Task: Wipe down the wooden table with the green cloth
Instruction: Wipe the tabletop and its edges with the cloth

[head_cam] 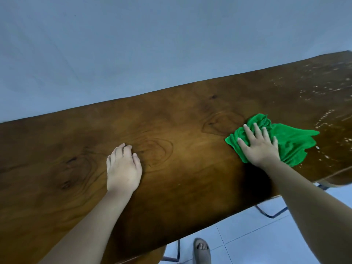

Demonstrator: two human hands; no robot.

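Observation:
A long dark wooden table [181,130] runs across the view, tilted up to the right. A crumpled green cloth [291,140] lies on its right part. My right hand [259,147] presses flat on the cloth's left half, fingers spread. My left hand [123,168] rests on the bare wood near the middle, fingers curled down, holding nothing. White specks and streaks [323,119] mark the table's surface to the right of the cloth.
A plain grey-blue wall [133,44] stands right behind the table's far edge. Below the near edge are pale floor tiles [257,239], a foot in a sandal [202,248] and dark metal table legs [270,213].

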